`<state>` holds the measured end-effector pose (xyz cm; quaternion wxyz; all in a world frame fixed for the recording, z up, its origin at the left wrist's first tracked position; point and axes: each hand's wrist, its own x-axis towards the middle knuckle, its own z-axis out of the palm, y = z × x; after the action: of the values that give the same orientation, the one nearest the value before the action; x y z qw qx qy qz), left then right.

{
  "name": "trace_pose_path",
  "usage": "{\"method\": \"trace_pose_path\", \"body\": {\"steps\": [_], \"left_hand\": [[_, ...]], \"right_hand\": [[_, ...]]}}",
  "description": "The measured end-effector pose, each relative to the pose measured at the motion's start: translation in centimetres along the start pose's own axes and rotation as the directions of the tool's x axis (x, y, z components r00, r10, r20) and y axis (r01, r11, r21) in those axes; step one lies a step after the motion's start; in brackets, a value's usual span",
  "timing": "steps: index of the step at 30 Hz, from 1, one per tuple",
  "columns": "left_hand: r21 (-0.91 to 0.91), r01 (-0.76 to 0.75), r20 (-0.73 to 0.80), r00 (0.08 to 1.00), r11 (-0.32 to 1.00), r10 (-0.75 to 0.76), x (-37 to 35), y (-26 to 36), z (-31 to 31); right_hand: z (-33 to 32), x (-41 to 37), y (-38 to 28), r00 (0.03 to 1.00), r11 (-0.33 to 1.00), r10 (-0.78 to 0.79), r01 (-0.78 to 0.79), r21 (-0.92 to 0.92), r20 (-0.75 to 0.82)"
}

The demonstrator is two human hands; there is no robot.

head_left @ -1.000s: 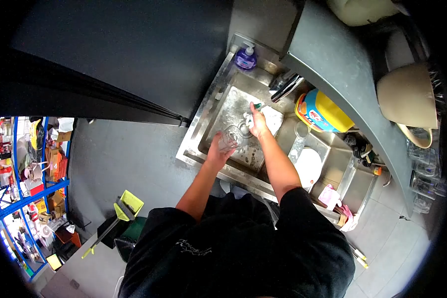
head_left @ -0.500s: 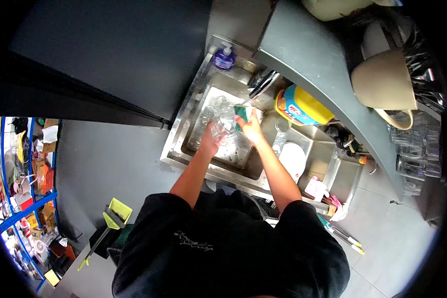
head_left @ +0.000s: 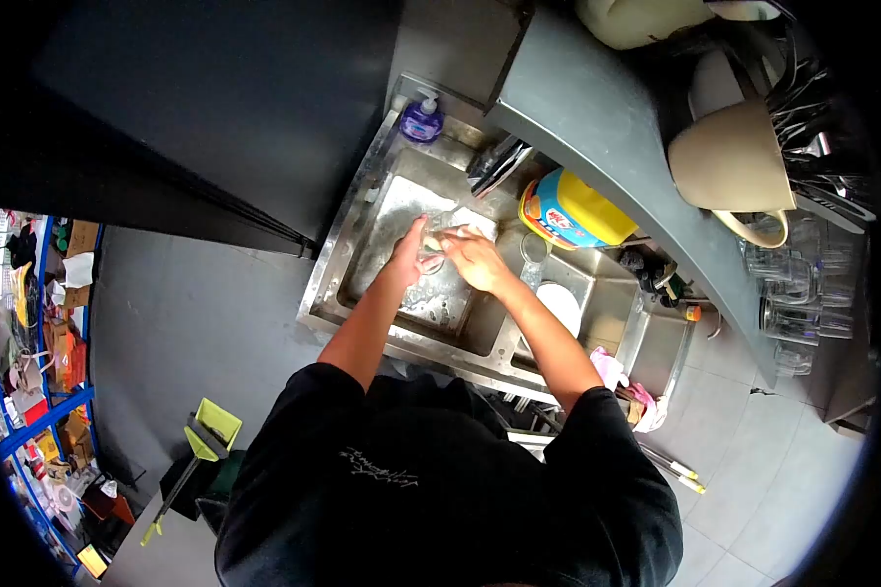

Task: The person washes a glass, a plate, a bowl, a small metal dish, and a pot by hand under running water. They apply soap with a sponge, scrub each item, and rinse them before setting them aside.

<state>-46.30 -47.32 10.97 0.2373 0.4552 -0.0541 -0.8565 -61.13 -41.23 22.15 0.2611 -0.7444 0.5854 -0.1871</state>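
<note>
Starting left: purple soap btl (head_left: pixel 422 119) sits on sink (head_left: pixel 333 252) rim, back corner. Your left grip (head_left: pixel 406 256) is clamped round a clear glass (head_left: pixel 432 250) over the basin. Your right grip (head_left: pixel 475 259) touches the glass's other side w/ fingers curled; can't tell if it clamps anything. Yellow tub (head_left: pixel 568 210) stands just R of basin. White plate (head_left: pixel 561 303) lies in next compartment.

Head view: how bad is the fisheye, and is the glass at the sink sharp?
Head view: fisheye bends the grey counter edge and blacks out the corners; glare whitens the wet steel sink; the glass between the left hand and right hand is small and smeared, its outline hard to tell.
</note>
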Motion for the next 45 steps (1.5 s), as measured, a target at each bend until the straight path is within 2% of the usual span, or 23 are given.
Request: {"method": "trace_pose_path", "body": {"steps": [5, 7, 10, 12, 17, 18, 19, 22, 24, 25, 26, 27, 29, 31, 33, 35, 36, 37, 39, 40, 41, 43, 45], "left_hand": [[0.290, 0.241, 0.044, 0.963, 0.926, -0.264, 0.1, 2.6, 0.6], [0.253, 0.345, 0.027, 0.931, 0.904, -0.363, 0.6, 3.4, 0.9], [0.074, 0.146, 0.102, 0.983, 0.987, -0.153, 3.3, 2.3, -0.2], [-0.038, 0.073, 0.040, 0.997, 0.997, -0.072, 4.6, 1.6, -0.4], [-0.097, -0.279, -0.142, 0.954, 0.955, 0.264, 4.1, 0.2, 0.0], [-0.043, -0.342, -0.116, 0.935, 0.939, 0.335, 4.0, 0.4, -0.1], [0.013, -0.403, -0.085, 0.911, 0.915, 0.403, 3.9, 0.7, -0.3], [0.128, 0.016, 0.001, 1.000, 0.992, -0.016, 2.4, 3.4, -0.8], [0.064, 0.219, 0.058, 0.973, 0.974, -0.223, 4.3, 3.2, -1.6], [0.040, 0.162, 0.006, 0.987, 0.986, -0.162, 6.0, 2.1, -2.2], [0.021, 0.106, -0.050, 0.993, 0.994, -0.105, 7.1, 1.0, -2.5], [0.007, 0.046, -0.105, 0.993, 0.999, -0.045, 7.3, 0.9, -2.1], [-0.024, -0.154, -0.116, 0.982, 0.988, 0.150, 6.3, 1.2, -0.5], [-0.177, -0.359, -0.116, 0.932, 0.916, 0.343, 4.6, 0.7, 1.3], [-0.238, -0.276, 0.019, 0.957, 0.931, 0.289, 4.0, 1.5, 1.3], [0.089, 0.076, 0.030, 0.996, 0.993, -0.079, 1.7, 4.4, 2.0], [0.115, 0.149, 0.056, 0.986, 0.982, -0.156, 3.6, 4.2, 1.4], [0.069, 0.178, 0.067, 0.981, 0.982, -0.183, 5.3, 3.7, 0.8], [0.081, 0.001, 0.005, 1.000, 0.997, -0.002, 7.0, 2.6, 0.5], [0.134, -0.127, -0.090, 0.986, 0.983, 0.140, 7.2, 2.4, 0.8], [0.141, -0.447, -0.020, 0.891, 0.883, 0.454, 7.4, 1.3, 0.7], [-0.006, -0.692, 0.004, 0.722, 0.722, 0.692, 4.8, 1.0, 2.0], [-0.008, -0.409, 0.097, 0.908, 0.912, 0.408, 5.5, 1.4, -0.2]], "right_hand": [[-2.4, 1.2, 0.1, 0.885, 0.958, -0.137, 0.232, -0.168, 0.444], [-1.1, 2.1, 2.0, 0.912, 0.967, -0.159, 0.221, -0.126, 0.377], [1.0, 4.4, 3.5, 0.964, 0.993, -0.121, 0.121, 0.015, 0.238], [2.3, 5.9, 5.3, 0.925, 0.978, 0.036, -0.111, 0.177, 0.378], [4.0, 6.8, 4.4, 0.872, 0.625, 0.237, -0.474, 0.620, 0.428], [4.1, 6.5, 4.4, 0.965, 0.842, 0.058, -0.185, 0.507, 0.255], [3.8, 6.4, 4.6, 0.952, 0.902, 0.053, -0.175, 0.394, 0.300], [1.5, 6.1, 2.8, 0.896, 0.985, 0.089, -0.144, 0.096, 0.435], [1.8, 5.8, 3.4, 0.911, 0.979, -0.119, 0.173, -0.104, 0.394], [2.1, 5.9, 4.0, 0.894, 0.923, -0.227, 0.324, -0.206, 0.386], [3.6, 5.3, 5.0, 0.918, 0.956, -0.121, 0.209, -0.203, 0.377], [3.9, 5.4, 4.2, 0.951, 0.993, 0.050, -0.079, 0.085, 0.306], [4.6, 5.7, 2.5, 0.853, 0.585, 0.410, -0.517, 0.625, 0.323], [5.4, 6.5, 4.5, 0.797, 0.236, 0.496, -0.506, 0.830, 0.345], [4.5, 6.4, 4.9, 0.746, 0.288, 0.518, -0.612, 0.736, 0.418], [4.3, 5.6, 6.8, 0.891, 0.701, 0.339, -0.453, 0.551, 0.301], [2.3, 5.5, 4.9, 0.961, 0.956, 0.158, -0.207, 0.209, 0.229], [0.6, 5.9, 2.9, 0.882, 0.962, 0.262, -0.272, -0.031, 0.391], [2.5, 5.7, 4.9, 0.948, 0.972, 0.150, -0.194, 0.134, 0.282], [4.8, 6.1, 7.2, 0.976, 0.854, 0.074, -0.169, 0.493, 0.206], [2.5, 6.7, 3.6, 0.787, 0.417, 0.473, -0.595, 0.687, 0.396], [3.3, 7.4, 5.7, 0.751, -0.053, 0.399, -0.554, 0.831, 0.526], [5.0, 6.9, 6.4, 0.756, 0.283, 0.524, -0.589, 0.757, 0.392]]}}
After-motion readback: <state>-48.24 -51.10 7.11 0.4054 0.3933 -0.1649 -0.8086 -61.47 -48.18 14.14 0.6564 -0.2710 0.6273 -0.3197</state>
